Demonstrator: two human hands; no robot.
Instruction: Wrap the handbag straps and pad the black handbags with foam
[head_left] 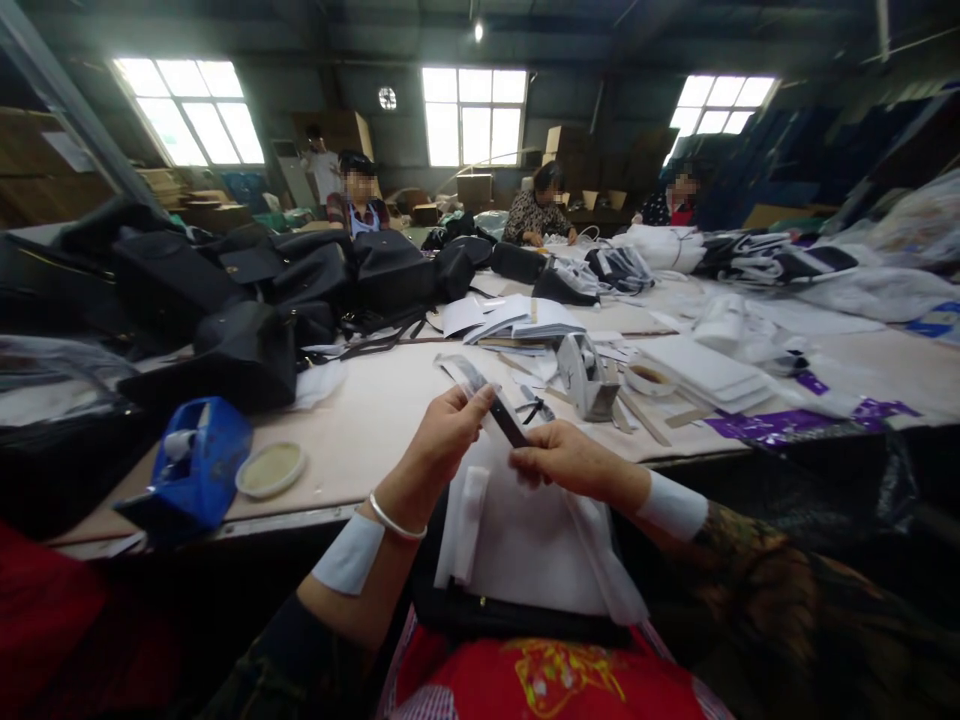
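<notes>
Black bags [390, 265] crowded the pale table [375, 400]. Near its edge, above white wrap [532, 545], slanted a dark strip [509, 421]. The left hand [444, 430] pinched it beside clear film [463, 370], thumb and fingers closed; the right hand [561, 457] was likewise closed on its lower end.

Bags [244, 355] are filling the left of the table [390, 415], with a tape dispenser [201, 460] standing at the near left edge and a round disc [271, 470] lying just right of it. A strip [507, 418] is running between the left hand [450, 425] and right hand [555, 455], above a foam sheet [540, 550]. Behind the hands, paper sheets [514, 320] are lying mid-table; rightward, a second dispenser [592, 385], a roll [646, 378] and stacked pads [705, 368] are following. People [536, 212] are lining the far side.
</notes>
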